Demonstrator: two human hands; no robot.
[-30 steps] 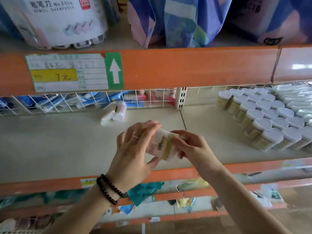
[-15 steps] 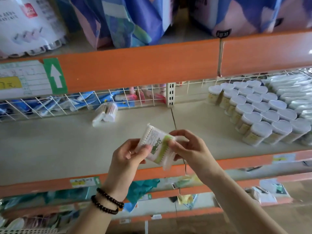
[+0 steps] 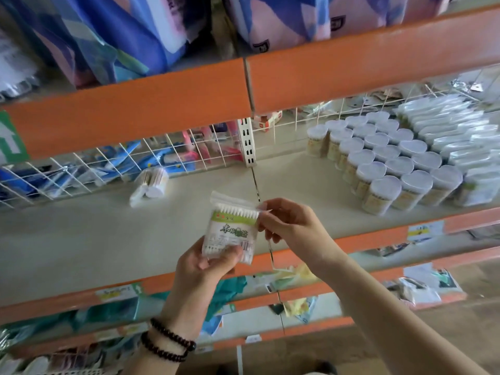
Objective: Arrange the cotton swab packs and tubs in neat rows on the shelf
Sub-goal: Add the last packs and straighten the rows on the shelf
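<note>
clear swab pack held upright by both grips, left hand below, right hand pinching its top corner.

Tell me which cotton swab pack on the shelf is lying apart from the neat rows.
The loose pack by the wire grid, left of the shelf seam. The packs in rows and the tubs sit grouped at the right.

Left hand is palm-up below the cotton swab pack, thumb and fingers curled around its bottom edge, two dark bead bracelets on that wrist. Right hand comes in from the pack's right side and pinches its top right corner with thumb and forefinger, forearm angling down to the lower right.
</note>
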